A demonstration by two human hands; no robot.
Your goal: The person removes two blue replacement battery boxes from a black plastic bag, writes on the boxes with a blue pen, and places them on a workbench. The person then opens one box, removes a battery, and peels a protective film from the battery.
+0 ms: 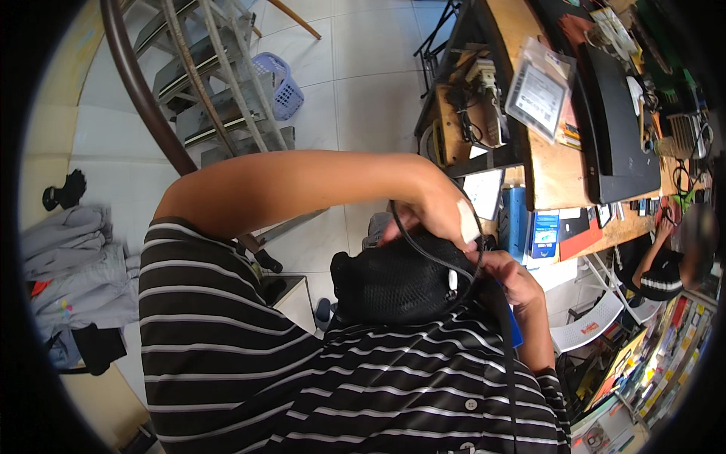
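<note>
A black mesh drawstring pouch (393, 284) is held close against my striped shirt. Its dark cord loops over my left hand, and a small white cord lock (453, 280) sits on the pouch near the loop. My left hand (435, 204) reaches across from the left and bends down over the top of the pouch, its fingers partly hidden behind it. A pale white patch (469, 221) lies against that hand. On the pouch's right side, my right hand (514, 278) has its fingers pinched at the edge by the cord. A blue thing (516, 329) shows below it.
A wooden workbench (556, 170) with a black case (616, 121) and a clear bag with a label (541, 91) stands at right. Another person's arm (650, 261) is beyond it, near a white chair (590, 325). Metal steps (212, 94), a purple basket (286, 94) and piled clothes (76, 265) are at left.
</note>
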